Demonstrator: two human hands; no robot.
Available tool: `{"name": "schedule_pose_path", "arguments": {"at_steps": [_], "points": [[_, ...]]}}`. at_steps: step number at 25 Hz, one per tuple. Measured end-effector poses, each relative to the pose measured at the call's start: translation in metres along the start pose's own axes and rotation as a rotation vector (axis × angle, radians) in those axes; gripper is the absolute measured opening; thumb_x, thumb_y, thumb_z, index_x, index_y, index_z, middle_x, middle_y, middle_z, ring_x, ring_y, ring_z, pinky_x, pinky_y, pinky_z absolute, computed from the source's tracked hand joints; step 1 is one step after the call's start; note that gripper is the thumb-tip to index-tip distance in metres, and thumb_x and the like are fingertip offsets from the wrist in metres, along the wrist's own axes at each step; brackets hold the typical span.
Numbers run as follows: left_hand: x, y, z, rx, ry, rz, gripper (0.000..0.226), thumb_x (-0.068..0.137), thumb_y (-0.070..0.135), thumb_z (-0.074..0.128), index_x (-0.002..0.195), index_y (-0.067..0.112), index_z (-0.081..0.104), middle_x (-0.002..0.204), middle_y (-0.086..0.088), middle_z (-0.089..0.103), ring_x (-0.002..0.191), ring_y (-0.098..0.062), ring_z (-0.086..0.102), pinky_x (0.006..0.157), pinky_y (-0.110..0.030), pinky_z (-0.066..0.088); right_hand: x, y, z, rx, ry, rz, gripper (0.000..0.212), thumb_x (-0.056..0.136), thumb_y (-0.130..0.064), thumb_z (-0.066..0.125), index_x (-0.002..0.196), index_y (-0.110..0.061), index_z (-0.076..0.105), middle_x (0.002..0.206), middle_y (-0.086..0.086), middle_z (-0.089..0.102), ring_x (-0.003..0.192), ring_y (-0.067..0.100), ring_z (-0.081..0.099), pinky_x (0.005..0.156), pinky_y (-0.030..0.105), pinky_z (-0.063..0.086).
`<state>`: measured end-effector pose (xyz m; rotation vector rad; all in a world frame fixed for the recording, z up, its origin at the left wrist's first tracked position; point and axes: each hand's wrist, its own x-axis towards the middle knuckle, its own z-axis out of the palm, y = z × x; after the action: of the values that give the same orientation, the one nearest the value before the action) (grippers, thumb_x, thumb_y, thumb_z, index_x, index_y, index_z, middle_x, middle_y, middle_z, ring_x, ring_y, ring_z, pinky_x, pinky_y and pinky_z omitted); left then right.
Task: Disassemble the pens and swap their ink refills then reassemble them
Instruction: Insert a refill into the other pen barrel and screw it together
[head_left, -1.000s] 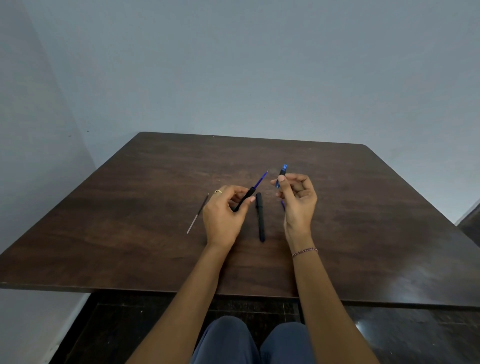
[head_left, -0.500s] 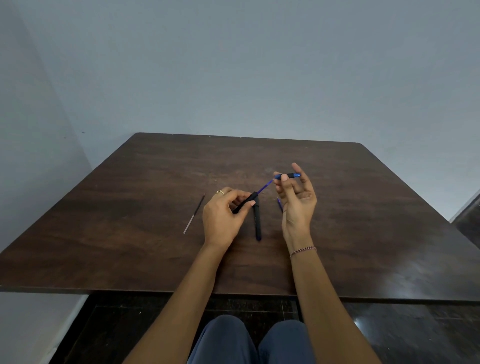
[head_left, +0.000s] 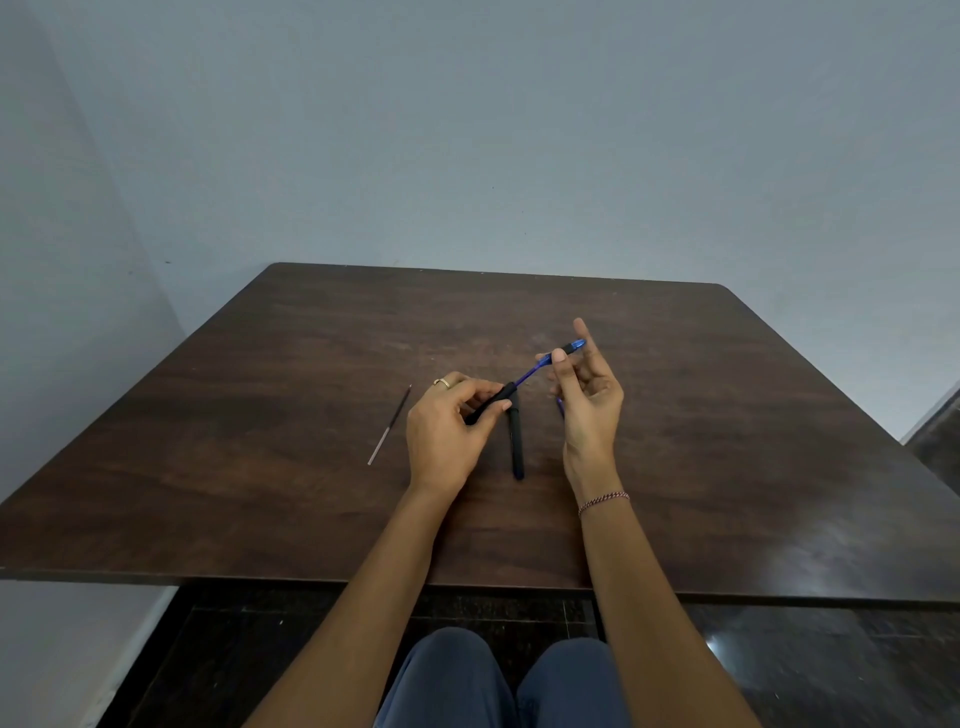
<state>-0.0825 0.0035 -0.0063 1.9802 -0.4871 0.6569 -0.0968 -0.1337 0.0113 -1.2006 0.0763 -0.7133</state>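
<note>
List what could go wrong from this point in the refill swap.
1. The thin blue refill runs between the black section in the left hand and the blue end piece pinched by the right hand; pushing off-axis could bend it.
2. The right hand holds that piece by thumb and fingertip only, so it may slip.
3. The loose refill lies on the table beside the left hand and could get knocked away.

Your table (head_left: 727, 415) is dark wood grain with a soft sheen, brighter near its right corner. The barrel (head_left: 493, 404) you hold is matt black, as is the pen (head_left: 517, 447). The tip (head_left: 574, 345) is glossy, see-through blue plastic. The thin refill (head_left: 389, 426) may be clear plastic at its near end. Your ring (head_left: 442, 383) is shiny yellow metal.
</note>
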Motion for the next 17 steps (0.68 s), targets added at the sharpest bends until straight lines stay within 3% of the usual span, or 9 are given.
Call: {"name": "schedule_pose_path", "arguments": {"at_steps": [3, 7, 11, 17], "points": [[0.0, 0.0, -0.001, -0.007, 0.008, 0.01, 0.014, 0.075, 0.027, 0.078, 0.087, 0.021, 0.074, 0.079, 0.014, 0.063, 0.072, -0.004, 0.061, 0.066, -0.025, 0.052, 0.0, 0.002, 0.0, -0.014, -0.008, -0.002, 0.045, 0.088, -0.012, 0.064, 0.131, -0.02, 0.054, 0.095, 0.006, 0.066, 0.076, 0.0, 0.061, 0.082, 0.024, 0.048], [-0.001, 0.0, 0.0, 0.006, 0.01, 0.019, 0.014, 0.075, 0.026, 0.078, 0.088, 0.021, 0.074, 0.077, 0.016, 0.059, 0.069, -0.004, 0.058, 0.064, -0.02, 0.049, 0.001, 0.004, -0.001, -0.059, -0.01, -0.028, 0.046, 0.089, -0.013, 0.064, 0.133, -0.018, 0.053, 0.087, 0.003, 0.062, 0.065, -0.003, 0.056, 0.073, 0.019, 0.044], [0.0, 0.0, 0.0, 0.016, 0.006, 0.02, 0.014, 0.077, 0.027, 0.076, 0.09, 0.022, 0.074, 0.08, 0.013, 0.062, 0.07, -0.004, 0.058, 0.064, -0.019, 0.049, -0.004, 0.007, 0.002, -0.201, -0.167, -0.075, 0.043, 0.091, -0.012, 0.062, 0.131, -0.025, 0.053, 0.078, -0.015, 0.065, 0.082, 0.003, 0.064, 0.08, 0.021, 0.05], [0.0, -0.001, 0.0, 0.015, 0.01, 0.014, 0.015, 0.077, 0.027, 0.075, 0.091, 0.021, 0.074, 0.08, 0.012, 0.063, 0.071, -0.004, 0.059, 0.065, -0.023, 0.051, -0.005, 0.012, 0.002, -0.222, -0.256, -0.07, 0.035, 0.095, -0.019, 0.056, 0.125, -0.037, 0.056, 0.085, -0.008, 0.069, 0.094, 0.02, 0.067, 0.077, 0.029, 0.047]]}}
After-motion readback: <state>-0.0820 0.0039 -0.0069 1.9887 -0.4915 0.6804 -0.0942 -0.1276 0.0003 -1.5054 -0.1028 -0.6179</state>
